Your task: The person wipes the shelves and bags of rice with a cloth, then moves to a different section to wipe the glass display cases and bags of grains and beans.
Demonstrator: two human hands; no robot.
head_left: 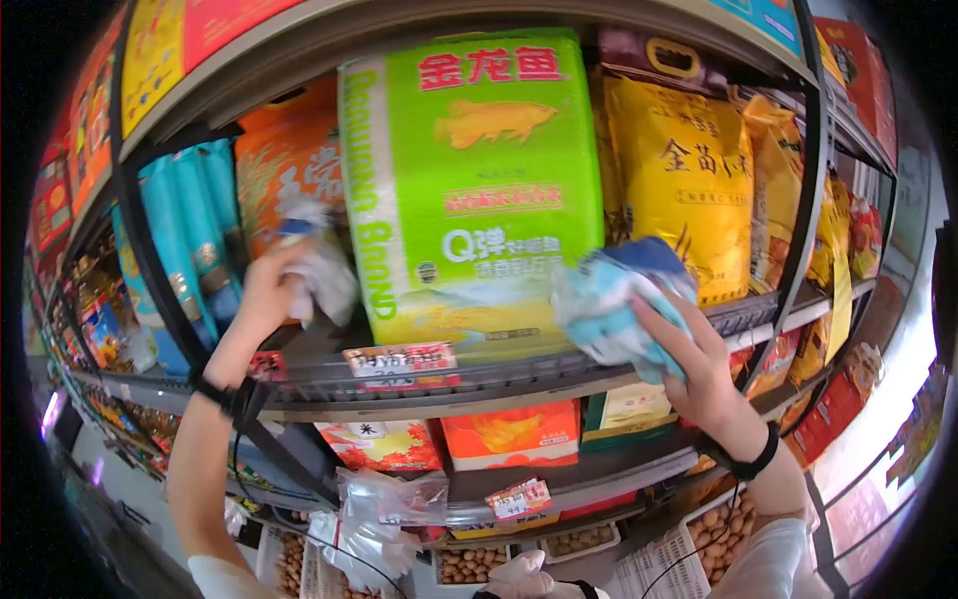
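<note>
A large green rice bag with a yellow fish printed on it stands upright on the middle shelf. My right hand grips a bunched blue-and-white cloth, which overlaps the bag's lower right corner in this view. On the other side, my left hand has its fingers closed on a crumpled white cloth, blurred by motion, between the green bag and an orange rice bag. Just beyond my right hand stands a yellow rice bag. Dark bands circle both wrists.
The shelf edge carries a handwritten price tag. Teal packages stand at the left behind a black upright post. Boxed goods fill the shelf below. Clear plastic bags hang low, above crates of brown round goods.
</note>
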